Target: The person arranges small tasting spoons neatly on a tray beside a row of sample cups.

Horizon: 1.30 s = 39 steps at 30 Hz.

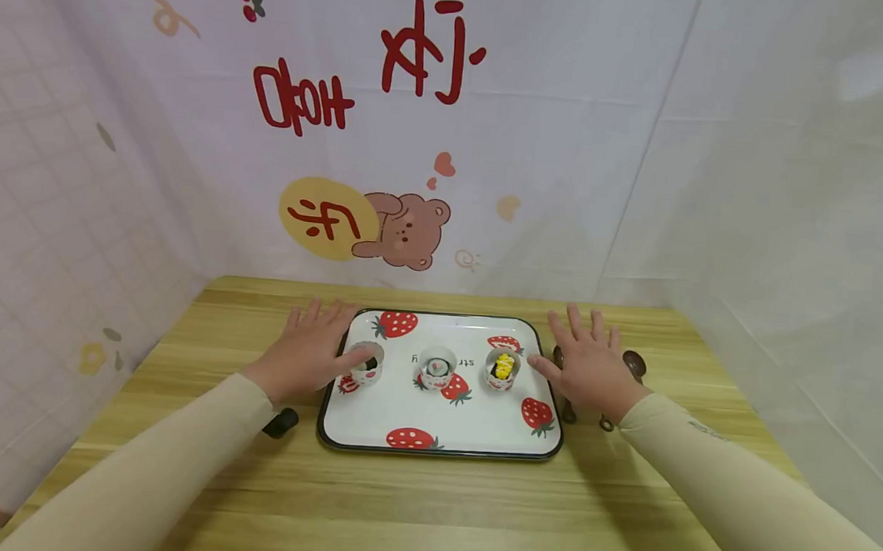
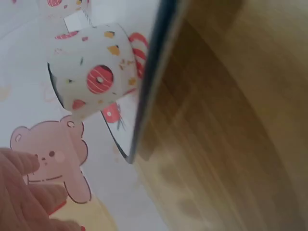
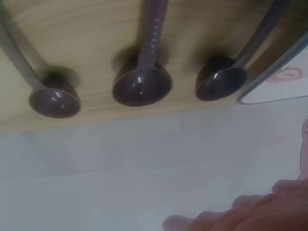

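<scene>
Fingers (image 1: 314, 310) fanned wide on both flanks! Left hand (image 1: 298, 358) rests open at the tray's left edge, holding nothing, thumb stretched over the left cup (image 1: 365, 378); whether it touches, I can't tell. Right hand (image 1: 594, 371) mirrors it, spread and bare-palmed, thumb across the opposite rim, just beside the right cup (image 1: 499, 383). Between them sits the white tray (image 1: 493, 430), dark-edged and strawberry-printed, three patterned cups in a row on its far half. And look inside: a dark piece (image 1: 372, 363), partly hidden, at left; a pale round one (image 1: 438, 366) in the middle cup (image 1: 436, 382); a yellow-topped one (image 1: 505, 365) at right! Under the right hand, three dark brown spoons (image 3: 142, 89) lie bowls outward on the wooden table (image 1: 414, 515). Beside the left sleeve (image 1: 169, 461), a small black object (image 1: 281, 422), partly covered. Behind it all, a white backdrop (image 1: 561, 132) with red writing (image 1: 423, 50) and a pink bear (image 1: 408, 230)
</scene>
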{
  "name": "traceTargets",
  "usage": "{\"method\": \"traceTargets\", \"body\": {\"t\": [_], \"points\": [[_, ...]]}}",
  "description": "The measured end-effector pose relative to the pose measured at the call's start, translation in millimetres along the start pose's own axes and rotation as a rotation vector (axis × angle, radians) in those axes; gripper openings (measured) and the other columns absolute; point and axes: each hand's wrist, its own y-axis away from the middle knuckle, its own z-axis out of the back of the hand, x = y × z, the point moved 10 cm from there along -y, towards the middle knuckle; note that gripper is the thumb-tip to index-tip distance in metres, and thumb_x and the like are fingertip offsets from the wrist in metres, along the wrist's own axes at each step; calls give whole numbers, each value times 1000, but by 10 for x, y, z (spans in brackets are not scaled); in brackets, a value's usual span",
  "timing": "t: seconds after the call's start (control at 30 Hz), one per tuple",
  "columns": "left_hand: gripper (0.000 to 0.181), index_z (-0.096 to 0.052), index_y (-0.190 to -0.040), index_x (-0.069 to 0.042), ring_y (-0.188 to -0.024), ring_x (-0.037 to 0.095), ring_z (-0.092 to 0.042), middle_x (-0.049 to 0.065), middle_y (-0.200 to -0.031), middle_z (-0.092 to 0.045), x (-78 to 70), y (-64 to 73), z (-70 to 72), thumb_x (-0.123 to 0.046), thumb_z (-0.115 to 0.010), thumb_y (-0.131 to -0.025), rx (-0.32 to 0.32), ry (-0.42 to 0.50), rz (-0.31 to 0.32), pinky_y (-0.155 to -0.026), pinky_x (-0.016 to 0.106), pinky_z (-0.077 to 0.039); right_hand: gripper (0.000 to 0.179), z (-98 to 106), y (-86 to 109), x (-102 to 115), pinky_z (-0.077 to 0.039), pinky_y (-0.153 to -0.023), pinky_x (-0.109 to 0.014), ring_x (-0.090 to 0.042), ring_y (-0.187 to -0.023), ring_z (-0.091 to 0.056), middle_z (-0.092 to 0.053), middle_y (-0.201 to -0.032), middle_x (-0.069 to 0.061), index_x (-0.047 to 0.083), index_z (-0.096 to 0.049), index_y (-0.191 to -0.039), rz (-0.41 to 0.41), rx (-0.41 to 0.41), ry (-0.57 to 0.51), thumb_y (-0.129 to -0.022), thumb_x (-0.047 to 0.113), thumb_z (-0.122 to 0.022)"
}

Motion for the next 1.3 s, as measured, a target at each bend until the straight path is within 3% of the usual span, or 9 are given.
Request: {"method": "traceTargets", "body": {"t": [0.2, 0.33, 0.53, 0.8, 1.3], "points": [[95, -21, -169, -7, -160, 56, -5, 25, -173, -21, 55, 42, -68, -64, -56, -102, 58, 26, -37, -125, 76, -5, 85, 17, 26, -145, -7, -120, -82, -63, -157, -1, -8, -174, -31, 7, -20, -169, -5, -14, -17, -108, 60, -45], [102, -19, -168, -3, -160, 57, -5, 27, -173, -18, 99, 47, -138, -69, -56, -99, 112, 41, -45, -125, 75, -5, 82, 58, 51, -226, -9, -120, -81, -65, -156, -2, -9, -173, -33, 5, -22, -168, -7, -27, -33, -109, 56, -47], [114, -17, -167, 0, -159, 56, -8, 27, -174, -16, 197, 57, -229, -77, -57, -94, 189, 38, -7, -126, 74, -8, 81, 138, 117, -340, -12, -120, -80, -67, -153, -7, -12, -170, -38, -1, -24, -166, 2, -35, -40, -110, 54, -45], [113, -19, -166, 5, -157, 60, -13, 31, -172, -18, 259, 99, -400, -70, -63, -94, 304, 31, 34, -125, 75, -12, 77, 134, 165, -524, -16, -124, -73, -68, -150, -17, -21, -164, -45, -8, -29, -161, 33, -58, -9, -111, 48, -47], [103, -22, -169, -8, -157, 59, -14, 24, -173, -23, 305, 109, -564, -68, -63, -95, 344, 66, 51, -125, 74, -12, 80, 31, 253, -763, -22, -123, -72, -65, -149, -25, -24, -162, -45, -12, -28, -160, 4, -21, -32, -111, 48, -47]]}}
